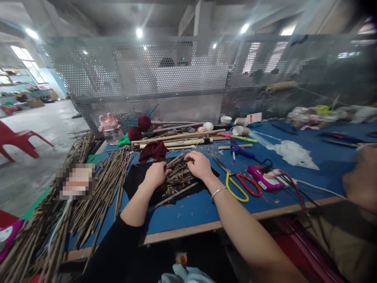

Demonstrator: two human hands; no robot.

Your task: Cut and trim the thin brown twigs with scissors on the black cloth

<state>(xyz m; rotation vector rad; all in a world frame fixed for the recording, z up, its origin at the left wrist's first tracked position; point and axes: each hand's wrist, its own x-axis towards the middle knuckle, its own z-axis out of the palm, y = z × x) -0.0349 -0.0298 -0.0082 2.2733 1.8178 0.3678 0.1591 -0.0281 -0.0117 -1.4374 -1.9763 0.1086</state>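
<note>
A pile of short brown twigs (181, 175) lies on a black cloth (134, 179) on the blue table. My left hand (155, 174) is at the pile's left side, fingers curled around the near end of a short stick (176, 160). Over the pile's right side, my right hand (198, 164) has its fingers bent at the same stick's far end; its fingertips are partly hidden. To the right of that hand lie scissors (232, 173) with one yellow and one red handle, blades apart. Just behind my left hand is a dark red cloth (153, 151).
Long thin sticks (97, 196) cover the table's left end. A blue glue gun (240, 150) and a magenta power strip (263, 179) with cables lie right. Dowels (176, 138), yarn balls (144, 123) and a pink pig-shaped jar (110, 127) stand before a perforated metal screen (176, 78). Another person is at right.
</note>
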